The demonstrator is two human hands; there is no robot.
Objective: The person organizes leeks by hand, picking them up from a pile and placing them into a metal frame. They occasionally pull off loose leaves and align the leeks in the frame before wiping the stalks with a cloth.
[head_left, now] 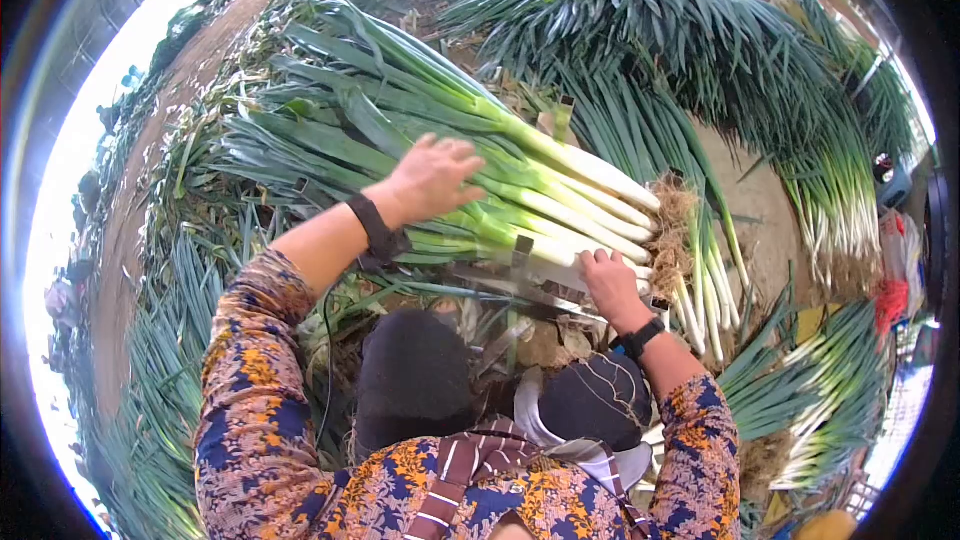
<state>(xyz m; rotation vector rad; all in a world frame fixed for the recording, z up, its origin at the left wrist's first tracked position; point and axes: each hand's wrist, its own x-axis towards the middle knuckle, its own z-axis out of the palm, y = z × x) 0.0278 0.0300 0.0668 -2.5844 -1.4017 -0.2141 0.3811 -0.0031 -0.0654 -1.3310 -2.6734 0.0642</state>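
Observation:
A row of thick green onions (560, 195) lies slanted before me, with blue-green leaves at upper left and white stalks at right. Their brown roots (672, 235) bunch at the right end. Over the lower leaves is my left hand (432, 178), fingers apart, with nothing gripped in it. My right hand (612, 290) has its fingers bent over the white end of the nearest stalk, close to the roots. A metal rack or frame (530, 290) partly shows beneath the stalks.
Large heaps of green onions (690, 30) lie at the back right. Another pile (820, 390) is at lower right, beside a red bag (890, 302). Loose leaves (170, 310) cover the left ground along a dirt path (130, 230). My knees (415, 375) are just below the row.

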